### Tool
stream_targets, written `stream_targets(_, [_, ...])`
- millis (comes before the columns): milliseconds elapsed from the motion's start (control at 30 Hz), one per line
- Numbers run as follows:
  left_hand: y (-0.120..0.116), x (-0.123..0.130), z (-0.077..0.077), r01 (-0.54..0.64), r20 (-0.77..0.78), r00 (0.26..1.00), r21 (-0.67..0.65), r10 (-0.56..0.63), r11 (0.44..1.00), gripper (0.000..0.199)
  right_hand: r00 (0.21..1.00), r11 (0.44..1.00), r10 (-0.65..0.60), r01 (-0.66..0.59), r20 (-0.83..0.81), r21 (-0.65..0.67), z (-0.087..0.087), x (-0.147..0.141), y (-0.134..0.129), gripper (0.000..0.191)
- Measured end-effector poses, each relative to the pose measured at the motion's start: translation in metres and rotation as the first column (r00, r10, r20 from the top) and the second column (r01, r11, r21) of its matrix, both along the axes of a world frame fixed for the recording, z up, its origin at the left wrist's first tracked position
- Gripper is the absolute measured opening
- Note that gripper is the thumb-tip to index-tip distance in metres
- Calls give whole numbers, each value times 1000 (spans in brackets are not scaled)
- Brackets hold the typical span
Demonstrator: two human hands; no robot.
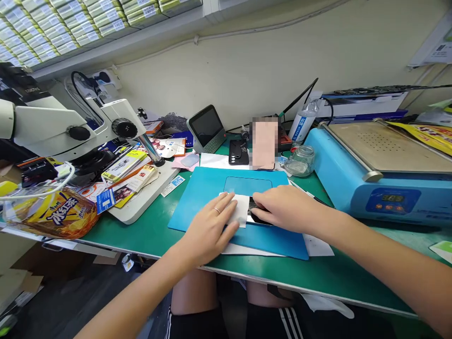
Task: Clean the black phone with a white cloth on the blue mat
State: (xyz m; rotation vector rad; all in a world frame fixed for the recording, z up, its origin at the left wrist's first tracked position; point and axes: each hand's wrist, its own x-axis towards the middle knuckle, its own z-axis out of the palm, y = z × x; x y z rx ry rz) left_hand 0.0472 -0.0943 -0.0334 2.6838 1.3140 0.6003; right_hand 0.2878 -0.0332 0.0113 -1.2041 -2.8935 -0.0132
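A blue mat [208, 183] lies on the green table, with white paper partly beneath it. On the mat, my left hand [211, 228] rests palm down with fingers stretched over a small white sheet [241, 212]. A ring circles one of its fingers. Just to the right, my right hand [278, 207] is bent over a flat dark object [259, 219], its fingers closed at that object's edge beside the sheet. Part of the dark object is hidden under this hand. A thin outlined rectangular shape [249, 181] shows on the mat above both hands.
A microscope [45, 129] on a white base [141, 197] stands left, near a large tea bottle [60, 212]. Behind the mat are a black phone [238, 152], a small display [207, 127] and a glass jar [302, 161]. A blue heating plate machine [353, 188] occupies the right.
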Motion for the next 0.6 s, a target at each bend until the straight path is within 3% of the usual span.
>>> stream_targets(167, [-8,7,-6,-78,-108,992,-165,60,983,69,970,992,77,-50,-232,118,-18,36,5,33])
stream_targets(333, [-10,28,-5,-162,-168,977,-187,131,969,82,959,983,118,-76,-258,167,-24,45,-5,33])
stream_targets(467, [-12,54,-8,-119,-167,982,-175,90,977,90,959,980,143,-102,-244,172,-30,49,-10,31])
stream_targets(600, [-14,81,-12,-65,-107,993,-135,50,989,100,911,992,117,-88,-396,90,-34,57,-7,29])
